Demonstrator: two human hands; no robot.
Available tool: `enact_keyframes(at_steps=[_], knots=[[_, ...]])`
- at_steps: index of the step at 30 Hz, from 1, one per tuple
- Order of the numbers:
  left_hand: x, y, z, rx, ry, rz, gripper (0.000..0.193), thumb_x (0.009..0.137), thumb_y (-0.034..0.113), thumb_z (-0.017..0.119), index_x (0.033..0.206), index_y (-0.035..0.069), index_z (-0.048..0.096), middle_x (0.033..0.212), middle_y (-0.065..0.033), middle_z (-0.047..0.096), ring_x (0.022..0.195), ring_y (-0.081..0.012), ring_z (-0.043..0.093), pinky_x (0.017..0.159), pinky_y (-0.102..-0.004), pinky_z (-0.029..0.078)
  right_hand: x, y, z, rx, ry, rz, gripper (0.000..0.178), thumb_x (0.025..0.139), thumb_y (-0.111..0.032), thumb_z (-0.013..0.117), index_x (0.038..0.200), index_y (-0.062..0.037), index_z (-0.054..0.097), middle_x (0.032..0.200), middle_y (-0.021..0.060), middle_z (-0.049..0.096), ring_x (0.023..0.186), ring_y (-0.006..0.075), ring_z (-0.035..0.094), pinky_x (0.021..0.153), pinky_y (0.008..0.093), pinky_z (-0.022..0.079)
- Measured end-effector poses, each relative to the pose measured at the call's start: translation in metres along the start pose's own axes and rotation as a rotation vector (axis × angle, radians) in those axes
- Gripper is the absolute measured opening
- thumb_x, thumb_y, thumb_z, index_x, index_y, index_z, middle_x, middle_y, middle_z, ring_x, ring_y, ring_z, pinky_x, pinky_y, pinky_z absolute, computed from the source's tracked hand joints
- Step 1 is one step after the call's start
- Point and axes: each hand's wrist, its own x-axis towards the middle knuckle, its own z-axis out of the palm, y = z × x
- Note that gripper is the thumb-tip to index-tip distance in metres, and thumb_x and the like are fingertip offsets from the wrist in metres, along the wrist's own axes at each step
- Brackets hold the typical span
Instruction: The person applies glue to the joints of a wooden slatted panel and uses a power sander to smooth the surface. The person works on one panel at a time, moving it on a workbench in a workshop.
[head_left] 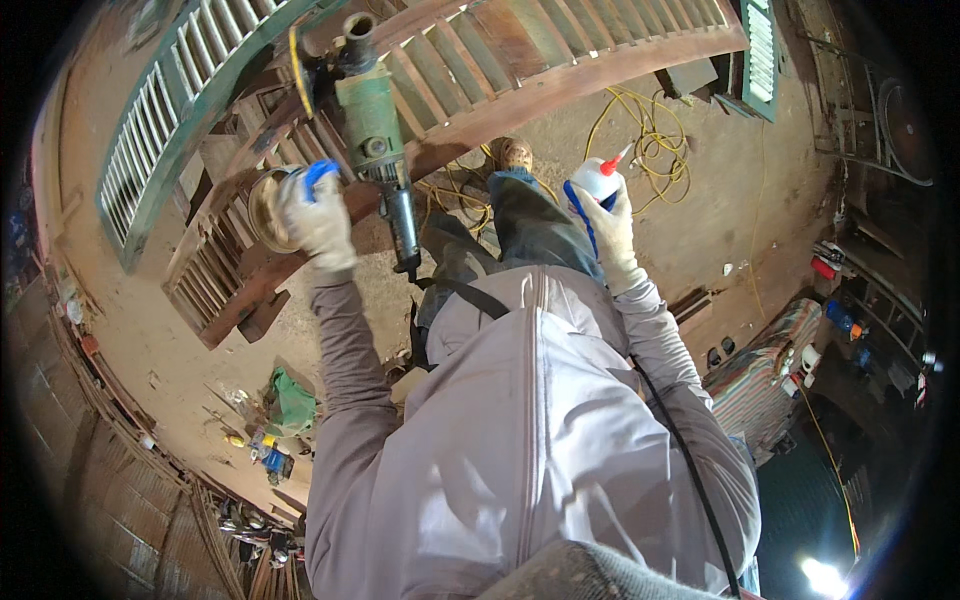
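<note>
My left hand [318, 222], in a white glove with blue on its fingers, is bent around the edge of a round, tan, dish-like thing [267, 212]. Motion blurs both, and what the dish holds is hard to make out. My right hand [612, 228], gloved in the same way, grips a white squeeze bottle [594, 178] with a red cap and thin nozzle, tipped up to the right. Between my hands and beyond them, a green power tool [370, 120] with a dark handle lies on the reddish-brown slatted wooden shutter [560, 85].
Green louvred panels [150, 190] stand at the far left, another [760, 60] at the far right. A yellow cord [660, 150] coils on the floor beyond my right hand. A green cloth [292, 402] and blue tools [275, 462] lie at left. A striped cover [765, 370] is at right.
</note>
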Motion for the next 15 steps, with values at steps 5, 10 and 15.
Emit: enact_keyframes(at_steps=[5,10,15], knots=[[-0.003,0.142,0.108,-0.165,-0.105,0.367,0.012,0.08,0.019,0.077,0.09,0.011,0.076,0.097,-0.0089,0.073,0.097,-0.0305,0.067,0.088,-0.0421,0.053,0.033,-0.011,-0.039,0.018,0.006,0.003,0.048,0.087,-0.016,0.08,0.127,-0.0037,0.055,0.108,0.0054,0.065,0.095,0.0117,0.064,0.085,0.0278,0.053],[0.001,0.179,0.211,-0.09,-0.111,0.494,0.019,0.076,0.028,0.079,0.09,0.015,0.075,0.103,0.0006,0.072,0.103,-0.0247,0.065,0.09,-0.0459,0.051,0.053,-0.013,-0.081,0.044,0.054,-0.014,0.048,0.087,-0.015,0.08,0.127,-0.0036,0.055,0.107,0.0034,0.064,0.095,0.0113,0.063,0.086,0.0269,0.052],[-0.024,0.177,0.229,0.123,-0.15,0.617,0.039,0.089,0.036,0.069,0.12,0.013,0.068,0.131,-0.0057,0.062,0.125,-0.0286,0.055,0.107,-0.0516,0.04,0.063,-0.008,-0.114,0.058,0.102,0.035,0.047,0.088,-0.013,0.079,0.128,-0.0035,0.055,0.109,0.0053,0.064,0.096,0.0127,0.063,0.086,0.0277,0.055]])
